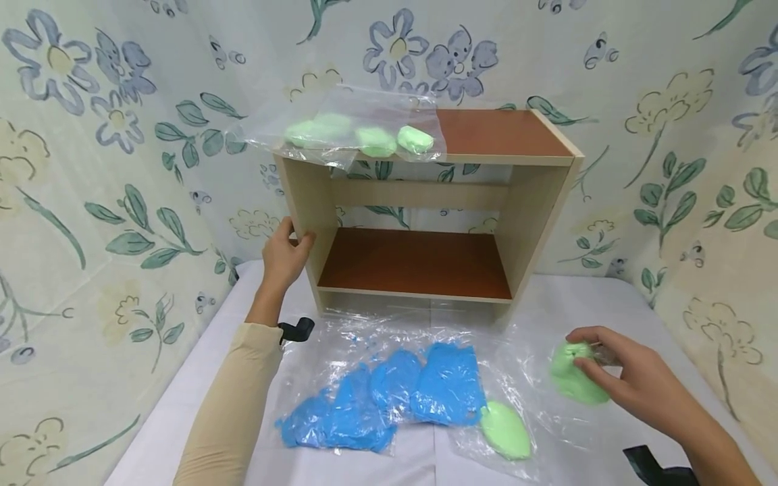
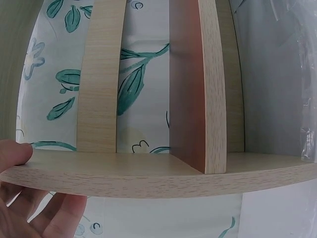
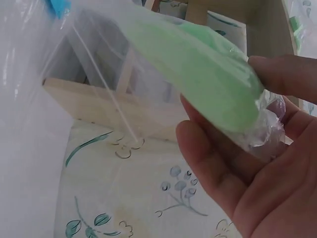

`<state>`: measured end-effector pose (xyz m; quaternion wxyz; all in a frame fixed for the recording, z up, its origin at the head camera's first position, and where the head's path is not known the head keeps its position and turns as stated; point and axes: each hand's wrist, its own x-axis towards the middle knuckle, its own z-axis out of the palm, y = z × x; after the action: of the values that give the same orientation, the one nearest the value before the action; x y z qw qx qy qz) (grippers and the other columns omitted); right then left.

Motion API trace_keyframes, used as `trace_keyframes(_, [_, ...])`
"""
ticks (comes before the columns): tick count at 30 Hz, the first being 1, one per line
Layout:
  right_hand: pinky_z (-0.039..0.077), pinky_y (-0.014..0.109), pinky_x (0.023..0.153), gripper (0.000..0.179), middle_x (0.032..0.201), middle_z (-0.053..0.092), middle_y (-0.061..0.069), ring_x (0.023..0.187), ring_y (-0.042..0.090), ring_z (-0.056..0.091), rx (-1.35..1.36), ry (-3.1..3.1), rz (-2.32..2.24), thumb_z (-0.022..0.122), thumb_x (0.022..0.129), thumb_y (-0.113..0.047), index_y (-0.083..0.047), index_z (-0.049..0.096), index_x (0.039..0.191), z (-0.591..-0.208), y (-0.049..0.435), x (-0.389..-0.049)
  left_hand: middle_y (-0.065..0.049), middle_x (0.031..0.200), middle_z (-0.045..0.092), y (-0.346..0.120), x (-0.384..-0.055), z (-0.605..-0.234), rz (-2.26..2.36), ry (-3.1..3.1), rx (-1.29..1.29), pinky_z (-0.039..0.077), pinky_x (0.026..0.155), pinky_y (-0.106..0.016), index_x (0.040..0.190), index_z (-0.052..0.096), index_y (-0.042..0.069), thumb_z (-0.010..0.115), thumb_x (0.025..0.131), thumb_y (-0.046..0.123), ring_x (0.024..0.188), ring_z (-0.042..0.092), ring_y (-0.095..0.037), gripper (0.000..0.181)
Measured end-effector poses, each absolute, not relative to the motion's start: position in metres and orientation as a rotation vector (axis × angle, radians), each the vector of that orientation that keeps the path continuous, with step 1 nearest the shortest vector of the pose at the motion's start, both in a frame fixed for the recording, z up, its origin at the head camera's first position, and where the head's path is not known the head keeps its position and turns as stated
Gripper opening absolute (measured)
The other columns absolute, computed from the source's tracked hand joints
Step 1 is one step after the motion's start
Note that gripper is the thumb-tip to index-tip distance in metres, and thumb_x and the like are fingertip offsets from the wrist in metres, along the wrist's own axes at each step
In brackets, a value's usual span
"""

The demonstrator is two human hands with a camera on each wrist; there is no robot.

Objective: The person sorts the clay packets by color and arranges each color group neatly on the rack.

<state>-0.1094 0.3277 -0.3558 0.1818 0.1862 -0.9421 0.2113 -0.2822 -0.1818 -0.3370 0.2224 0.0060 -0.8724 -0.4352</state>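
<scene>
My left hand (image 1: 287, 255) grips the left side panel of a small wooden shelf (image 1: 419, 264); in the left wrist view the thumb lies on the panel's inner face and the fingers (image 2: 57, 215) on the outer face. Off to the right, my right hand (image 1: 629, 371) pinches a light green lump (image 1: 577, 378) wrapped in clear plastic, held between thumb and fingers. In the right wrist view the plastic stretches away from this green lump (image 3: 208, 79) toward the upper left. A second green lump (image 1: 506, 430) lies in clear plastic on the table.
Several blue pieces (image 1: 446, 385) lie in clear plastic before the shelf. On its left top, a clear bag (image 1: 389, 111) holding several green lumps hangs over the front edge. A white cloth covers the table (image 1: 583, 304); floral fabric (image 1: 638, 135) stands behind and at both sides.
</scene>
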Motion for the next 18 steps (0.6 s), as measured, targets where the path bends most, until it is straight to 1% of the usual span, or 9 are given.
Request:
trace_keyframes(3, [0.056, 0.017, 0.066, 0.042, 0.105, 0.073, -0.001, 0.092, -0.012, 0.058, 0.613, -2.646, 0.563, 0.085, 0.073, -0.008, -0.018, 0.066, 0.11, -0.345, 0.312, -0.11, -0.014, 0.14, 0.059, -0.182, -0.283, -0.337, -1.195, -2.406, 0.014, 0.059, 0.089, -0.052, 0.134, 0.051, 0.01, 0.056, 0.098, 0.029, 0.117, 0.066, -0.037, 0.041])
trace_keyframes(7, [0.053, 0.009, 0.072, 0.047, 0.105, 0.072, -0.008, 0.092, -0.002, 0.063, 0.761, -2.6, 0.523, 0.086, 0.07, -0.007, -0.022, 0.066, 0.109, -0.331, 0.293, -0.108, -0.014, 0.139, 0.06, -0.182, -0.284, -0.337, -1.191, -2.414, 0.016, 0.059, 0.088, -0.051, 0.132, 0.052, 0.01, 0.056, 0.098, 0.03, 0.116, 0.067, -0.037, 0.04])
trace_keyframes(9, [0.05, 0.004, 0.076, 0.049, 0.105, 0.07, -0.012, 0.093, 0.001, 0.064, 0.835, -2.57, 0.511, 0.086, 0.069, -0.006, -0.024, 0.065, 0.109, -0.324, 0.283, -0.107, -0.014, 0.139, 0.06, -0.182, -0.284, -0.338, -1.192, -2.414, 0.014, 0.059, 0.088, -0.051, 0.133, 0.052, 0.01, 0.056, 0.098, 0.03, 0.116, 0.067, -0.037, 0.04])
trace_keyframes(10, [0.05, 0.004, 0.078, 0.05, 0.106, 0.07, -0.013, 0.095, 0.002, 0.064, 0.869, -2.559, 0.51, 0.086, 0.069, -0.005, -0.025, 0.065, 0.109, -0.32, 0.278, -0.107, -0.014, 0.139, 0.06, -0.182, -0.284, -0.338, -1.196, -2.411, 0.012, 0.059, 0.088, -0.051, 0.133, 0.052, 0.01, 0.056, 0.098, 0.029, 0.117, 0.067, -0.037, 0.04])
trace_keyframes(12, [0.053, 0.008, 0.079, 0.05, 0.109, 0.069, -0.014, 0.098, 0.003, 0.064, 0.923, -2.551, 0.514, 0.085, 0.07, -0.004, -0.027, 0.065, 0.11, -0.313, 0.268, -0.109, -0.014, 0.139, 0.059, -0.183, -0.284, -0.338, -1.198, -2.406, 0.007, 0.059, 0.088, -0.051, 0.133, 0.051, 0.01, 0.055, 0.098, 0.029, 0.117, 0.066, -0.037, 0.041])
trace_keyframes(16, [0.06, 0.022, 0.077, 0.048, 0.113, 0.068, -0.013, 0.101, 0.008, 0.064, 1.018, -2.577, 0.528, 0.081, 0.074, -0.001, -0.027, 0.064, 0.11, -0.303, 0.25, -0.116, -0.014, 0.14, 0.059, -0.183, -0.284, -0.338, -1.193, -2.398, 0.001, 0.06, 0.088, -0.051, 0.134, 0.051, 0.01, 0.055, 0.098, 0.029, 0.117, 0.067, -0.037, 0.041])
trace_keyframes(18, [0.061, 0.024, 0.077, 0.047, 0.114, 0.069, -0.012, 0.102, 0.01, 0.065, 1.061, -2.579, 0.526, 0.08, 0.075, 0.0, -0.027, 0.063, 0.111, -0.298, 0.244, -0.12, -0.014, 0.139, 0.06, -0.183, -0.284, -0.338, -1.187, -2.397, 0.001, 0.06, 0.087, -0.051, 0.133, 0.052, 0.01, 0.055, 0.098, 0.029, 0.116, 0.067, -0.037, 0.041])
